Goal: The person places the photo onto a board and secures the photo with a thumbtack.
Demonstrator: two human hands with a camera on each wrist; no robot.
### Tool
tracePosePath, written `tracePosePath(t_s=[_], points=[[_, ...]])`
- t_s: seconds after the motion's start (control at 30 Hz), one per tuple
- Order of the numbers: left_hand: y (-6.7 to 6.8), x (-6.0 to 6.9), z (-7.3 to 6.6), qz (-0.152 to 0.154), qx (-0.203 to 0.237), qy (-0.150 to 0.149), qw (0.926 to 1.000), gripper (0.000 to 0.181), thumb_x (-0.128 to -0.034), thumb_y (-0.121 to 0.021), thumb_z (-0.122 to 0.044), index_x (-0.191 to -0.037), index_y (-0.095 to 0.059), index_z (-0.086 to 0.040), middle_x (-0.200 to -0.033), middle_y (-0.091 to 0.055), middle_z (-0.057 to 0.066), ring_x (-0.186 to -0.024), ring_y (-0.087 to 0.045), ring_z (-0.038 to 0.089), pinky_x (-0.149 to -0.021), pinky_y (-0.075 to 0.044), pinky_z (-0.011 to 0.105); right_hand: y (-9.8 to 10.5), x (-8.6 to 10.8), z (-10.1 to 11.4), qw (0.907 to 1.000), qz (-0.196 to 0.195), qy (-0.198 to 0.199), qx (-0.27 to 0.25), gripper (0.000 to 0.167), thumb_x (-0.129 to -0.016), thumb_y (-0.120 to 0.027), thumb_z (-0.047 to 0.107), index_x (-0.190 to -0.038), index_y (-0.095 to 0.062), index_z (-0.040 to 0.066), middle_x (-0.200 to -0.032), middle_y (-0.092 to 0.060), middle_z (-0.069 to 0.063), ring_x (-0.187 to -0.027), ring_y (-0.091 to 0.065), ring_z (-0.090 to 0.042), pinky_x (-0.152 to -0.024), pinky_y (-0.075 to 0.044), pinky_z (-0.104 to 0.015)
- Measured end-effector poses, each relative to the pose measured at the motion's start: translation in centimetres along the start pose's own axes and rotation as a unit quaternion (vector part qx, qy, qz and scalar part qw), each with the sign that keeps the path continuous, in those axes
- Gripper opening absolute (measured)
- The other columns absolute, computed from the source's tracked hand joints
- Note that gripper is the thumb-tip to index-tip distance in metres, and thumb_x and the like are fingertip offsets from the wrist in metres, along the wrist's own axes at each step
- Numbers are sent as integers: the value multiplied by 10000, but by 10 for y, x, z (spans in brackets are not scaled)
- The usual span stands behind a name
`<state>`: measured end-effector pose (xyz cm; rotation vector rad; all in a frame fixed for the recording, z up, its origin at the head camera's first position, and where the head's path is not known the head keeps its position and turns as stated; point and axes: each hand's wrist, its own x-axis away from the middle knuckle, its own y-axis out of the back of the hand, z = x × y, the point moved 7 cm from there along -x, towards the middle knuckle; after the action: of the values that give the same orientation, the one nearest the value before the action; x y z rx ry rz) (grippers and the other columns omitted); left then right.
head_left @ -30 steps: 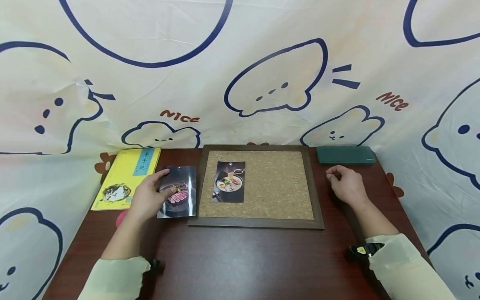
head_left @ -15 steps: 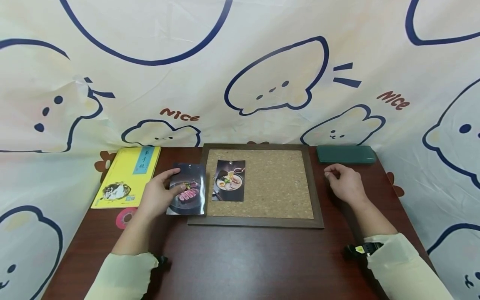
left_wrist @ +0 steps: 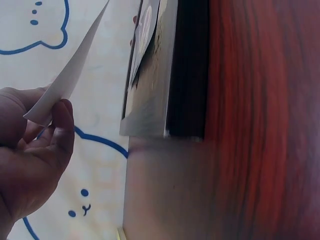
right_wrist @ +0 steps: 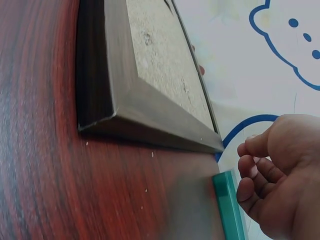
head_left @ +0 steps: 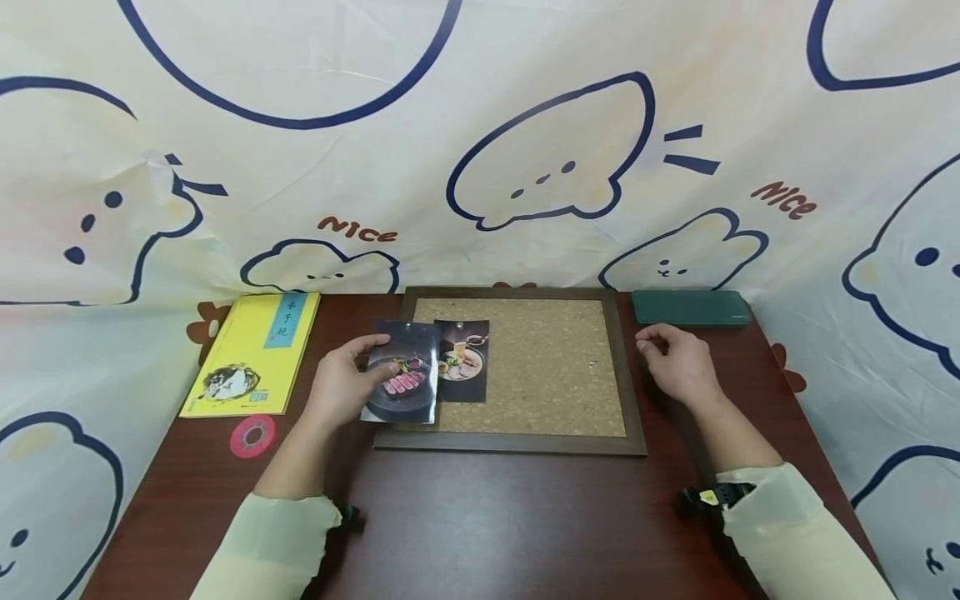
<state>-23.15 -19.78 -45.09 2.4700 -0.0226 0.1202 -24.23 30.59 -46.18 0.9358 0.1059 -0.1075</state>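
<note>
Table: one, across the lower frame; over it my left hand has carried a photo rightward in the last second.
Board: one, cork-faced, centre of the frame; the photo has come over its left part. I judge that the carrying has reached the board, though in the left wrist view the photo is tilted up and apart from it, not laid down.
Book: one, yellow, at left.
Hands: two; my left pinches the photo; my right hand, right of centre, has curled fingers, and whether they hold anything I cannot tell.
Case: one, green, right of centre, just beyond my right hand.
Photos: two; the carried one now hides the left side of the other photo, on the board.
Ring: one, pink, lower left, seen whole now.
</note>
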Motion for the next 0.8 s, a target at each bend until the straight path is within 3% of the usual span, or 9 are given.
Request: tracePosePath(t_s=[0.2,0.43,0.8], points=[[-12,-3,-9,47,67,-254,9996,484,-944,-784,-204,-1403,-642,-142,-1304,-652,160,-988,-634,315,-775,-549,376,-4,-3,7,10000,-1,41,-71,179,-1055,-600,179,-1114,-733,74,-971,-728,-119,-758,-598,-249,-641,-467,-379],[-27,-9,-14,166,96,-199,9996,493,-947,-781,-220,-1415,-637,-167,-1407,-618,141,-1107,-618,317,-903,-547,466,-10,-5,14,9999,60,45,-149,186,-1055,-600,188,-1118,-732,73,-947,-726,-116,-738,-608,-231,-605,-471,-355],[-40,-15,-23,298,113,-357,9989,462,-948,-774,-221,-1391,-653,-176,-1426,-608,136,-1136,-603,310,-936,-530,493,-24,-14,33,9995,164,71,-278,149,-1043,-619,162,-1102,-727,77,-863,-696,-96,-662,-552,-224,-572,-447,-366]])
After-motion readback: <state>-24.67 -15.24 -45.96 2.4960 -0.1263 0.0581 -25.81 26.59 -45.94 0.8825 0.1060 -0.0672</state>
